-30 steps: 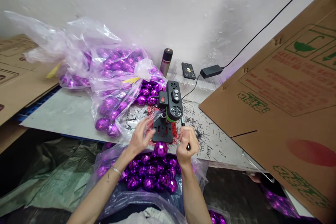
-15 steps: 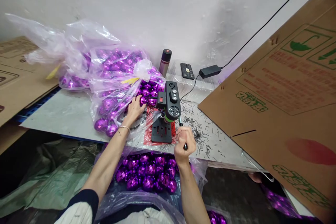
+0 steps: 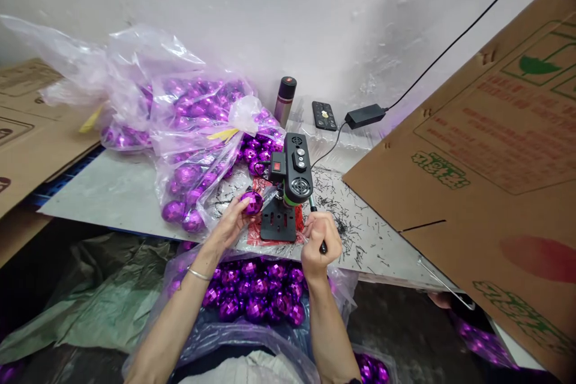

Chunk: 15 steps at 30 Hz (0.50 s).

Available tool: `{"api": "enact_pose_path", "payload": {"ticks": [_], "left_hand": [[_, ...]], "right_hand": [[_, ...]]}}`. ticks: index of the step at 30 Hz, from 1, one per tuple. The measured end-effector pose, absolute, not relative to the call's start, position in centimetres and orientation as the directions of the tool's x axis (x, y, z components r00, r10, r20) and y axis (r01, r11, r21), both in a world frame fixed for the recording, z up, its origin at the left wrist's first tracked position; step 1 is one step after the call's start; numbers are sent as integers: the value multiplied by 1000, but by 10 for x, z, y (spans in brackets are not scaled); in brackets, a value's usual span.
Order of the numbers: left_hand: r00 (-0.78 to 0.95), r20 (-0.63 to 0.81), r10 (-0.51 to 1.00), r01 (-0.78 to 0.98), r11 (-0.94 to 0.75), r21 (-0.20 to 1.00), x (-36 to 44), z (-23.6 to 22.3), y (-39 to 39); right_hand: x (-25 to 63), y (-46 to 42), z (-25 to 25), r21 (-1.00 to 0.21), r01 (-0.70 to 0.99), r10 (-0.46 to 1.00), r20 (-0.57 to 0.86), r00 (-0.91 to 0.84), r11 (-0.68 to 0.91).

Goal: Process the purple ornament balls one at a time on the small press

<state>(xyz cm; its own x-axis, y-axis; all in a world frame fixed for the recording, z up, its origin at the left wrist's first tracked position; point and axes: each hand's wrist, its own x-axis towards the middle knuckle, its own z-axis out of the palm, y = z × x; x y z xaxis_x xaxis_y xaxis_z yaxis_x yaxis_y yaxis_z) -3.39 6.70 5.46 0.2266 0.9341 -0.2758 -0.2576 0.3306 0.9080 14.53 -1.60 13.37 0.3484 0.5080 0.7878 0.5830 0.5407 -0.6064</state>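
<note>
One purple ball (image 3: 251, 203) sat in the left hand (image 3: 233, 220) in the head view, its fingers curled round the ball, just left of the black press (image 3: 297, 171) and above the worktop (image 3: 117, 192). The right hand (image 3: 321, 240) was closed around the press's lever (image 3: 323, 247). More purple balls filled the open bag (image 3: 254, 291) below the worktop's near edge, and a tied bag (image 3: 193, 132) of them lay left of the press.
</note>
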Motion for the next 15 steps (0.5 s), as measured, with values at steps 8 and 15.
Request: {"api": "enact_pose_path", "payload": {"ticks": [8,15], "left_hand": [[186,-73,980,83,58,995,1,38,65],[326,160,932,413,-293,862,8,29,61]], "right_hand": [[144,-13,165,-701,507,592,706,389,502],[145,-14,164,-702,523,598,701,389,483]]}}
